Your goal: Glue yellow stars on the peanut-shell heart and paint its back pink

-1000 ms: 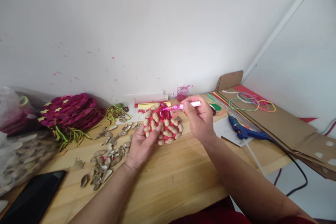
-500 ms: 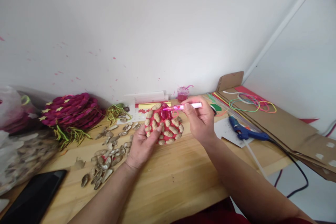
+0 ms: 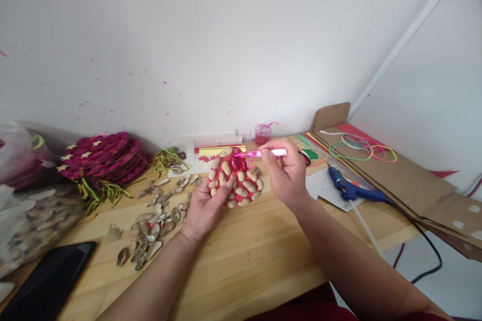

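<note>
My left hand (image 3: pixel 207 204) is gripping a red disc (image 3: pixel 236 197) by its near left edge, thumb pressing over the plain peanuts (image 3: pixel 249 186), and is holding it tilted above the table (image 3: pixel 244 251), while my right hand (image 3: pixel 286 173) is pinching a brush (image 3: pixel 259 153) between thumb and fingers. The brush's pink tip is meeting a cluster of pink-coated peanuts (image 3: pixel 238 162) at the disc's far edge, though whether it is touching or just skimming I cannot tell. By my reading, I am painting peanuts and standing early in the job, since most are showing bare shell. The next move is probably calling for a steady left grip, a light stroke, and more paint if the brush is running dry. Just beyond my right hand, a clear cup (image 3: pixel 262 130) is holding pink liquid (image 3: pixel 262 138). Well left of my left hand, a clear bag (image 3: pixel 45 230) is holding brown shells or nuts, too indistinct to say which, and a second bag (image 3: pixel 22 145) behind it is showing something purple inside. Between my left hand and those bags, loose shells (image 3: pixel 153 233) are lying scattered.
</note>
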{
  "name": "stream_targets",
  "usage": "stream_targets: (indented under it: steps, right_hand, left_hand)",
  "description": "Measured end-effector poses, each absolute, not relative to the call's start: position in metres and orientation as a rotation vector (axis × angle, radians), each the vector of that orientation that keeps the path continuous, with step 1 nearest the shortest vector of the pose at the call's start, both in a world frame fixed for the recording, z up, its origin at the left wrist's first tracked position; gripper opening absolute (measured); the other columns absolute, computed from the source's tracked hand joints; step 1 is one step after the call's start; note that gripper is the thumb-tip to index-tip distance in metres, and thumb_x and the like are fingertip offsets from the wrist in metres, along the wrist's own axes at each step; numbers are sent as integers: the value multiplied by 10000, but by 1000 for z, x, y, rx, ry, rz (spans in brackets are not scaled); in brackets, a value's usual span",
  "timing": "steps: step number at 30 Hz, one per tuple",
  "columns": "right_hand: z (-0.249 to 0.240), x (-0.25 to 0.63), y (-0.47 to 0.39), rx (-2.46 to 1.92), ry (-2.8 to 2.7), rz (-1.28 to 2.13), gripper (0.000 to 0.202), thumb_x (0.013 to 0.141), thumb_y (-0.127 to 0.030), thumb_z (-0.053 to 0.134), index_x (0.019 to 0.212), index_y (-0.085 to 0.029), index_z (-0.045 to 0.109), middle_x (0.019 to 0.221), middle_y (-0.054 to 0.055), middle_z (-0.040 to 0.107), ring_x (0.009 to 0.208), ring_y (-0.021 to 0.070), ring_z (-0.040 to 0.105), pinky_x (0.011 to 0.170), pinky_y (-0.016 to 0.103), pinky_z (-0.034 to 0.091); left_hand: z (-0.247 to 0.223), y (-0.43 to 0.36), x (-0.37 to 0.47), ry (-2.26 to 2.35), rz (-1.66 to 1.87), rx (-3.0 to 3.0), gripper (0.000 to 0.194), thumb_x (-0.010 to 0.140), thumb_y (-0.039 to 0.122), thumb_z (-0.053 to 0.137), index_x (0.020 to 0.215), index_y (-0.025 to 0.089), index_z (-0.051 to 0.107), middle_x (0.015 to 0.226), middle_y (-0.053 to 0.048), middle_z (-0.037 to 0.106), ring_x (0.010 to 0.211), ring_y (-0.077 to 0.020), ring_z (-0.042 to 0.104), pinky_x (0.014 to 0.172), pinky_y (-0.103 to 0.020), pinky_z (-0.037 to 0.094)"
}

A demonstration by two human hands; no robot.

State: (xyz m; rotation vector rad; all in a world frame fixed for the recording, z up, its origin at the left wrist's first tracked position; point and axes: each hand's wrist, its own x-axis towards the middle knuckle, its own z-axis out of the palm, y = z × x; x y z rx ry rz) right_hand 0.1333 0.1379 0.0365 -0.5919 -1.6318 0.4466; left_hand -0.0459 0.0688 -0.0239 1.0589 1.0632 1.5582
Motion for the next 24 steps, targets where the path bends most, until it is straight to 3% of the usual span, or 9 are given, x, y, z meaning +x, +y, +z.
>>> stream_targets:
  steps: [13,21,24]
  right_hand:
    - [33,133,138,-618,-1671,377,52,1025,-251,622,995,-241,664,908,4,732,857,163,685,795,306,538]
    - [41,155,189,-914,-1376,463,285,976,-522,611,951,-238,625,687,-40,632,627,157,588,626,281,472]
    - [54,166,229,-1173,-1447,281,291,975,-500,550,955,-219,622,768,-1,675,703,173,614,696,294,485]
  left_hand:
    - [-19,70,-44,1054,1546,932,470,782,516,889,1070,175,742,970,-64,828,845,-216,777,840,-346,636]
    - [-39,80,-49,1138,1467,955,439,816,545,848,1020,171,740,919,-72,827,825,-230,774,775,-317,622]
    - [-46,82,-51,1152,1407,1010,482,833,562,826,1102,169,751,990,-92,837,906,-259,786,818,-336,622]
